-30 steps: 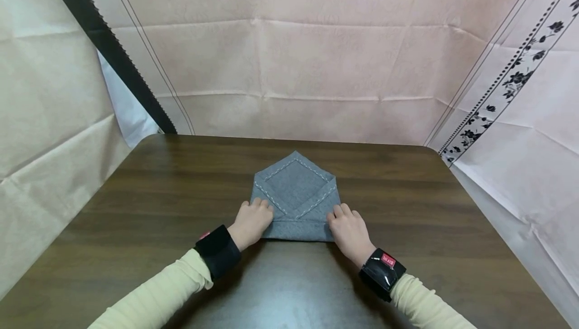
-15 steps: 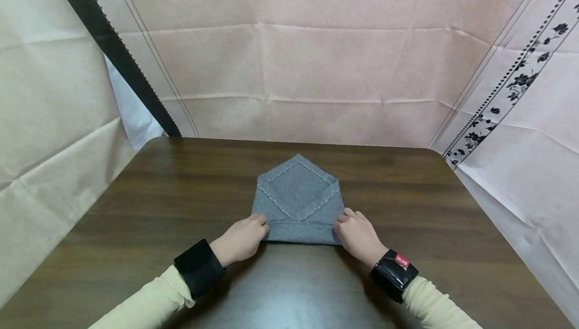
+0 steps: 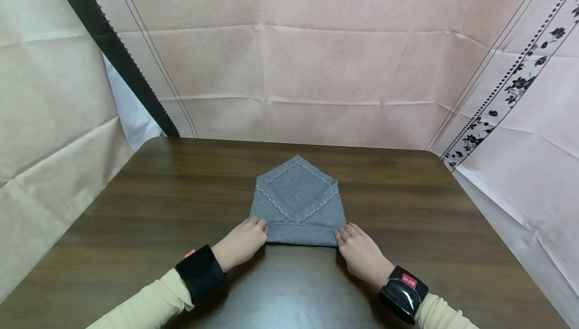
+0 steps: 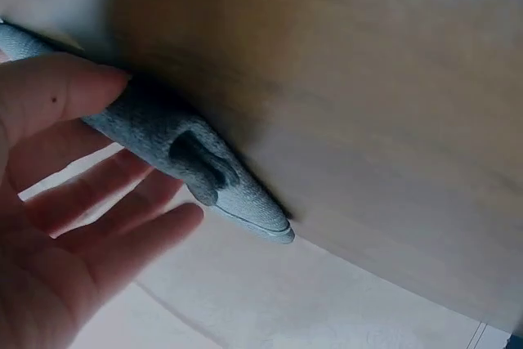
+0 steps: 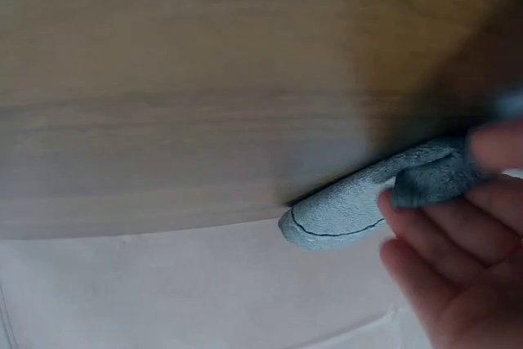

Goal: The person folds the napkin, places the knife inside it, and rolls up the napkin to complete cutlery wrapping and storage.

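A folded grey-blue cloth [image 3: 296, 193] with white dashed stitching lies on the table, its pointed end facing away. Straight across its near side runs a folded band [image 3: 300, 233]. My left hand [image 3: 242, 241] pinches the band's near left corner, thumb on the near side and fingers beyond the cloth [image 4: 163, 132] in the left wrist view. At the near right corner, my right hand [image 3: 363, 254] pinches the edge. Between that thumb and fingers a small flap of cloth [image 5: 429, 181] shows in the right wrist view. The cloth's underside is hidden.
The brown wooden table [image 3: 135, 208] has rounded far corners. Pale creased sheeting [image 3: 316, 68] hangs behind it and along both sides, with a black strip [image 3: 113, 42] at left and a flower-patterned band [image 3: 515, 85] at right.
Both hands have slid toward the near corners of the cloth, the left one outward from its side edge and the right one nearer the body. The folded shape stays much the same.
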`<state>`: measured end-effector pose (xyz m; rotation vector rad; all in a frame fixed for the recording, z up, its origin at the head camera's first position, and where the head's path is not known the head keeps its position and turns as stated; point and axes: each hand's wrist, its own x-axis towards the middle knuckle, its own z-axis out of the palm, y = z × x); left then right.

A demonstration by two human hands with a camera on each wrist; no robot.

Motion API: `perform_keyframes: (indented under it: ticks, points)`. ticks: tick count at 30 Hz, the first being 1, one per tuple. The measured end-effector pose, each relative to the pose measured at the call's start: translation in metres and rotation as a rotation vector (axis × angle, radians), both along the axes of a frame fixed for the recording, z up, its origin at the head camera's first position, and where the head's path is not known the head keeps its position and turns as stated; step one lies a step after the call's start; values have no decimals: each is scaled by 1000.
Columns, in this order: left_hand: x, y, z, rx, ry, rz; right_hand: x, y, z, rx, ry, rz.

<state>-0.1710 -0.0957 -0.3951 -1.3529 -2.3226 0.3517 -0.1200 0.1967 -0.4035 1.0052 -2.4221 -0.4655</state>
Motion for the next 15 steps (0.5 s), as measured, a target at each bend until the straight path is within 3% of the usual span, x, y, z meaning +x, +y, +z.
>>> perform_keyframes:
  ticks: [5,15]
  points:
    - [-6,3,2,-6,-53,-37,-2,-4,2,-26,-78,-29]
    - [-11,3,5,87,-284,-26,-7,-10,6,-85,-101,-48]
